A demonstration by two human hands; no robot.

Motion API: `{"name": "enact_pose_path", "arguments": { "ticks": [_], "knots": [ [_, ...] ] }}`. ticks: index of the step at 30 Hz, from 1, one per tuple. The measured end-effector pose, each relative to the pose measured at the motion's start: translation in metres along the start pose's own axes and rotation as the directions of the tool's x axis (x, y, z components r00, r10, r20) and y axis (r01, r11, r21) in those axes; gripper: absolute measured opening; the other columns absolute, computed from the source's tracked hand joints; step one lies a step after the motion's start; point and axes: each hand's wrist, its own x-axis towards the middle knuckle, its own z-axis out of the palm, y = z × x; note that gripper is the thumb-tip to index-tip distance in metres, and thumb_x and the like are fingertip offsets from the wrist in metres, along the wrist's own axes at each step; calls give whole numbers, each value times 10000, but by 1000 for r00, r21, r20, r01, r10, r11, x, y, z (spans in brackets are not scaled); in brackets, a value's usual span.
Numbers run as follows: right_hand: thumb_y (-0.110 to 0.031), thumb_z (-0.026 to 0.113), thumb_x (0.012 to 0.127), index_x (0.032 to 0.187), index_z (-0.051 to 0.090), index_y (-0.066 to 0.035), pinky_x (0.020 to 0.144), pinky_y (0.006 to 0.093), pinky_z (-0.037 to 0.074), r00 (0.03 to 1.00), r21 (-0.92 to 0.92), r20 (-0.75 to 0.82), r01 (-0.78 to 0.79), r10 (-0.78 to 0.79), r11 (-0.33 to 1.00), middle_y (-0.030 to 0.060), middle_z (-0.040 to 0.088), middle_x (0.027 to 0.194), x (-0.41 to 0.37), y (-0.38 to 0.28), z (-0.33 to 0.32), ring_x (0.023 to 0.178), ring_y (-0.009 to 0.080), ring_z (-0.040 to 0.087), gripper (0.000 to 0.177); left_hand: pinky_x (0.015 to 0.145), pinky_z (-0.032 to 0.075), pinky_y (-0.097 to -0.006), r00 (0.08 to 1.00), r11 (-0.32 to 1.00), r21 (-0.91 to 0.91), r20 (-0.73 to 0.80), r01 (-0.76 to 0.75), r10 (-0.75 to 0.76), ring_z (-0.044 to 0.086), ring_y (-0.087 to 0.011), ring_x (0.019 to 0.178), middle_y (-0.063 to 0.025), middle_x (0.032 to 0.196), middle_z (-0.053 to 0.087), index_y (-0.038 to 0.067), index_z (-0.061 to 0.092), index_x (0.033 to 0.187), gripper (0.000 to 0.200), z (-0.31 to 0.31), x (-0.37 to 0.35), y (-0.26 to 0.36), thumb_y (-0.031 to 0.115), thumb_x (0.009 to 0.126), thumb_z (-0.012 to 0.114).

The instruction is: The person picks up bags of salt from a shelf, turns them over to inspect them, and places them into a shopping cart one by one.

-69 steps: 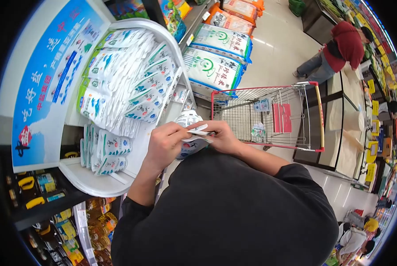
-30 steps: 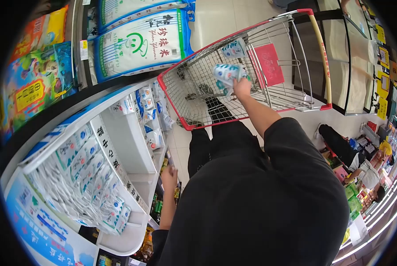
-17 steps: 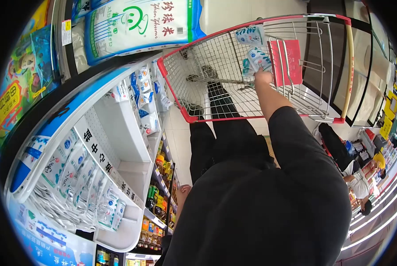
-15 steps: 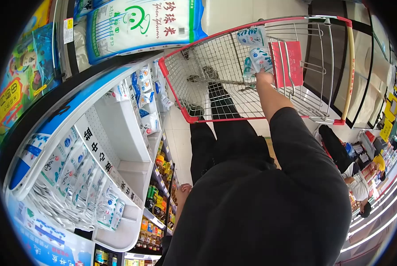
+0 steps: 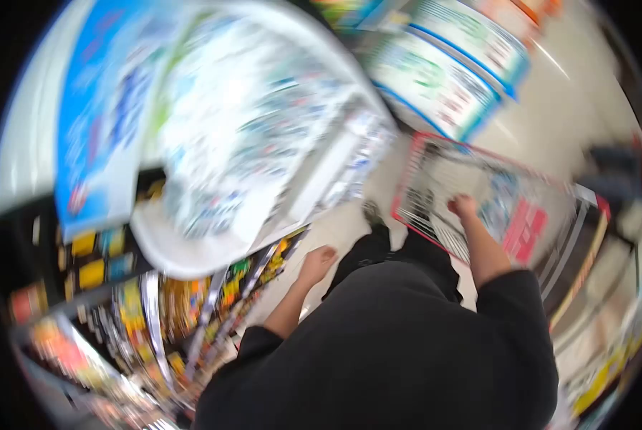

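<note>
Over the shopping cart (image 5: 471, 147) is my right hand (image 5: 464, 206), its fingers curled and nothing visible in them. To its right in the cart lie blurred white-and-blue bags (image 5: 501, 195), with a red panel (image 5: 525, 233) beside them. My left hand (image 5: 319, 264) hangs low on the other side, loosely closed with nothing visible in it. It is apart from the shelf and nearest to the white rounded display stand (image 5: 185, 261). That stand holds many white bags (image 5: 263, 136) with blue and green print, smeared by motion.
Large white-and-blue rice sacks (image 5: 435, 82) are stacked behind the cart. Lower left, shelves carry colourful bottles and jars (image 5: 177, 308). A blue sign panel (image 5: 95, 129) stands at the far left. Tiled floor (image 5: 292, 290) shows between shelf and legs.
My right hand has let go of the bag in the cart and drawn back toward its near side. My left hand shows more fully. The view has swung toward the display stand.
</note>
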Motion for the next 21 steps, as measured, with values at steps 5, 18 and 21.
{"name": "enact_pose_path", "arguments": {
  "ticks": [5, 18, 21],
  "knots": [
    [-176, 631, 1025, 1191, 620, 45, 687, 368, 628, 969, 24, 219, 112, -114, 993, 179, 749, 949, -87, -66, 58, 760, 251, 740, 276, 829, 544, -451, 951, 980, 70, -237, -189, 200, 695, -347, 938, -131, 999, 723, 64, 709, 1052, 229, -76, -28, 9, 272, 967, 665],
    [-291, 667, 1034, 1266, 645, 22, 729, 324, 605, 882, -135, 417, 300, -220, 945, 117, 746, 972, -263, -119, 166, 827, 208, 741, 390, 1051, 433, -467, 276, 854, 449, -883, 261, 380, 594, -335, 1185, -179, 1287, 615, -35, 569, 1325, 610, -309, -47, 16, 114, 787, 812],
    [-276, 665, 1037, 1205, 681, 13, 735, 310, 600, 852, -148, 430, 392, -297, 908, 103, 753, 962, -286, -135, 180, 821, 190, 740, 334, 998, 453, -453, 287, 815, 478, -872, 328, 396, 664, -314, 1050, -154, 1130, 685, -28, 630, 1247, 498, -319, -27, 3, 112, 792, 780]
  ]
}}
